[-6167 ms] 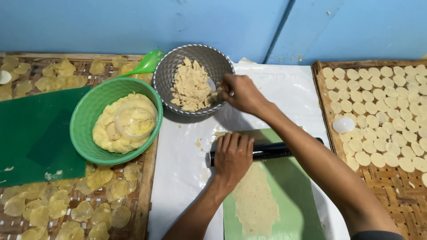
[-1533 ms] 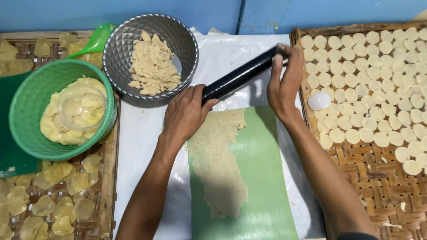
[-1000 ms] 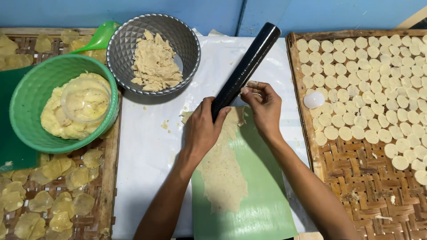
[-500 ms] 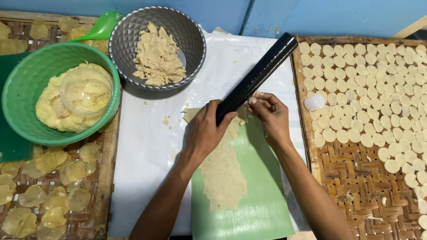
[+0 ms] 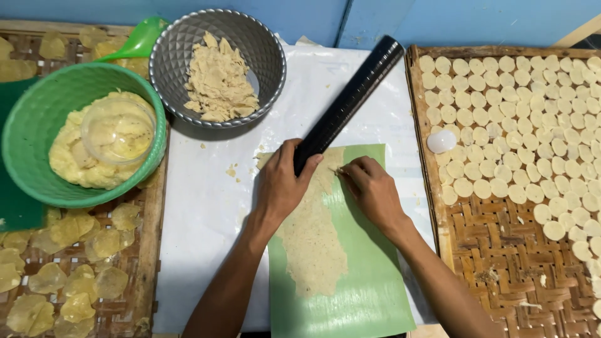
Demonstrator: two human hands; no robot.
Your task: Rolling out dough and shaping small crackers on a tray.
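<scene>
Fingers (image 5: 348,172) of the right hand (image 5: 374,191) pinch the rolled dough sheet (image 5: 311,233) edge; left hand (image 5: 283,181) grasps the black roller (image 5: 348,101) toward one o'clock, cutting not begun.

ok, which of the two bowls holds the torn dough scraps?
The grey metal bowl with faceted walls; the green plastic bowl holds a smooth dough mass and a clear cup.

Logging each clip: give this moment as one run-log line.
left hand: on black roller end | right hand: pinching dough sheet edge | sheet on green mat
</scene>
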